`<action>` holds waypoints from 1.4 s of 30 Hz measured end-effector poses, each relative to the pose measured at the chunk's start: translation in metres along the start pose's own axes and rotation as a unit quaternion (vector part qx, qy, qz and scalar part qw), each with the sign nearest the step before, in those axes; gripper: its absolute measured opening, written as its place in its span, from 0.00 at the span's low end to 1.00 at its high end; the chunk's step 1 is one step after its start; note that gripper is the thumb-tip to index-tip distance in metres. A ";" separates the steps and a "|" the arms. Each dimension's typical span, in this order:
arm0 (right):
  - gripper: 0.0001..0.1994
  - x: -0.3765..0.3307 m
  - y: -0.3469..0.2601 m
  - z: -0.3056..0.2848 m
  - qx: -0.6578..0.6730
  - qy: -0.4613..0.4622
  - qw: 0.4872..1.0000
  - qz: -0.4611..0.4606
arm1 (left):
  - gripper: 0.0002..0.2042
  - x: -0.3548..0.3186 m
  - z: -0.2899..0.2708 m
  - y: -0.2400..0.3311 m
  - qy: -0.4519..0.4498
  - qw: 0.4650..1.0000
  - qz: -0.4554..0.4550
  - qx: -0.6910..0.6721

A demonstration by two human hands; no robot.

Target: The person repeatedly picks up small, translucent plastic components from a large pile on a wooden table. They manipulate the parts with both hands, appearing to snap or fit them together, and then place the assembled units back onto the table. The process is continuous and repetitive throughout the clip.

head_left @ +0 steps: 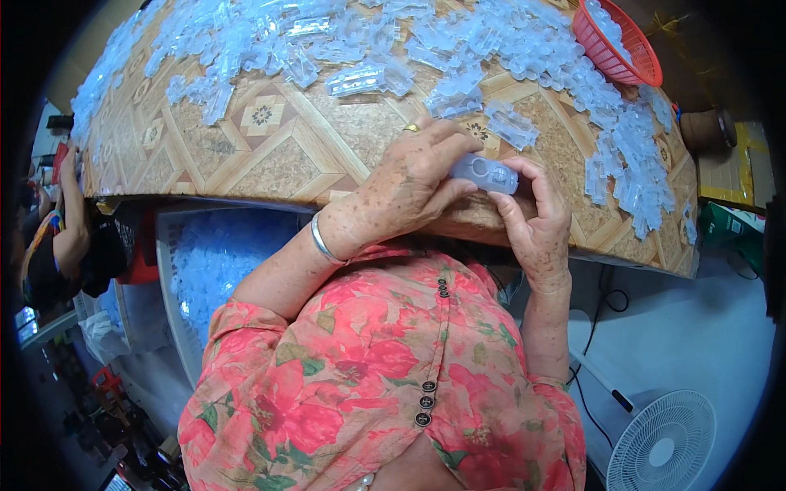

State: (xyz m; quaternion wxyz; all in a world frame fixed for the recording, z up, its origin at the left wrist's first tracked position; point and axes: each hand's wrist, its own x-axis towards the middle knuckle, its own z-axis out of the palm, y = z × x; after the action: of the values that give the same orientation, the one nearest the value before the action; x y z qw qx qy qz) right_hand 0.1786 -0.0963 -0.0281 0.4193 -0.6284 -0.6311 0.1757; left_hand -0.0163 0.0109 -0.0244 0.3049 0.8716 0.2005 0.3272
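Between my two hands, just above the table's near edge, is a small translucent plastic piece, pale bluish and oblong, with a round mark near one end. My left hand grips its left end between thumb and fingers. At the other end, the thumb and forefinger of my right hand pinch it. Close beyond my hands, a few similar clear plastic pieces lie on the patterned tabletop. Finer detail of the held piece is too small to make out.
Heaps of clear plastic pieces spread over the table's far side and right end. A red basket stands at the far right. Below the table's left edge sits a bin of bluish pieces. A white fan is at lower right; another person's arm shows at left.
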 end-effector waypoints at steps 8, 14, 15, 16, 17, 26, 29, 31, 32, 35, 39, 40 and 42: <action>0.20 0.009 -0.006 -0.005 -0.039 -0.016 0.998 -0.042 | 0.22 0.000 0.006 0.001 0.019 1.000 -0.001 0.003; 0.22 0.010 -0.001 -0.002 -0.057 0.006 0.996 -0.065 | 0.23 -0.002 0.011 0.001 0.050 0.998 -0.044 -0.020; 0.22 0.010 -0.001 0.002 -0.036 0.019 0.998 -0.046 | 0.23 -0.004 0.011 -0.001 0.043 0.998 -0.040 -0.023; 0.22 0.008 -0.001 0.003 -0.019 0.032 0.999 -0.024 | 0.22 -0.003 0.011 -0.002 0.051 0.998 -0.033 -0.027; 0.22 0.006 -0.003 0.004 -0.003 0.045 0.999 -0.003 | 0.22 -0.002 0.010 -0.003 0.059 0.997 -0.026 -0.030; 0.45 0.009 -0.030 0.027 0.023 0.116 0.992 -0.044 | 0.19 0.003 0.010 0.018 0.135 0.979 -0.086 -0.127; 0.48 0.011 -0.033 0.034 0.018 0.132 0.991 -0.031 | 0.20 0.003 0.008 0.025 0.119 0.976 -0.106 -0.147; 0.49 0.010 -0.034 0.036 0.022 0.135 0.991 -0.012 | 0.21 0.002 0.006 0.030 0.094 0.977 -0.123 -0.143; 0.50 0.008 -0.032 0.036 0.028 0.132 0.991 0.000 | 0.22 0.002 0.004 0.034 0.074 0.979 -0.136 -0.130; 0.51 0.003 -0.027 0.034 0.042 0.109 0.993 0.012 | 0.24 0.000 0.001 0.039 0.057 0.984 -0.115 -0.124; 0.53 0.002 -0.030 0.033 0.031 0.105 0.994 0.007 | 0.28 -0.004 0.004 0.037 0.037 0.976 -0.097 -0.192; 0.53 0.002 -0.030 0.032 0.037 0.104 0.994 0.002 | 0.29 -0.004 0.004 0.038 0.027 0.970 -0.107 -0.218; 0.54 0.003 -0.028 0.031 0.050 0.103 0.993 -0.007 | 0.29 -0.003 0.003 0.041 0.007 0.954 -0.129 -0.270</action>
State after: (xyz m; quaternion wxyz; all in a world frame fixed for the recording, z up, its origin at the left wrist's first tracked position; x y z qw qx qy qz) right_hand 0.1377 -0.0878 -0.0248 0.5141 -0.6171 -0.5794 0.1383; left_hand -0.0102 -0.0218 -0.0003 0.5673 0.7211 0.2174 0.3330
